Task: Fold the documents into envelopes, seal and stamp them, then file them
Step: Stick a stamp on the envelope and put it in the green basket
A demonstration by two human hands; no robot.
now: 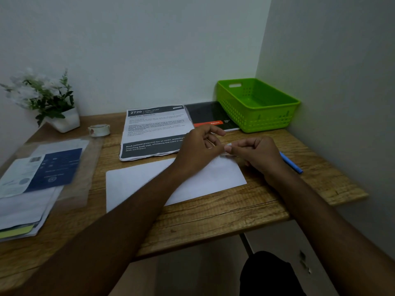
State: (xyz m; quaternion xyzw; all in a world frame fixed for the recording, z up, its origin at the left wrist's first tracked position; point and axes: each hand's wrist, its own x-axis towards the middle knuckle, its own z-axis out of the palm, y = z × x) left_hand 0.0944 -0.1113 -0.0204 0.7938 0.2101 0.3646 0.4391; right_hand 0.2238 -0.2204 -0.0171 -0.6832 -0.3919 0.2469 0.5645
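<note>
Pinching a small pale strip (228, 148) between them, left hand (198, 147) and right hand (259, 153) meet fingertip to fingertip just above the far right corner of the white envelope (145, 182). Both hands have fingers curled in, thumb against forefinger on the strip — too small to tell if it's tape or a sticker. Envelope lies flat on the wooden tabletop (213, 218), with the left forearm crossing over its middle. Can't tell whether the flap is closed.

Behind the envelope is a stack of printed sheets (154, 133) headed "2720", edges slightly ragged, near edge just beside the envelope's far edge. Right of that sits a black notebook (206, 114) with an orange band, its right edge meeting the green basket (256, 122) in the back right corner by the wall. Blue pen (291, 163) lies on the tabletop just right of the right hand, partly hidden by it. Tape roll (99, 130) is left of the printed sheets. Potted plant (44, 97) with white flowers stands at back left. Left edge — pile of papers (32, 184) with a dark blue card on top, blurred.
</note>
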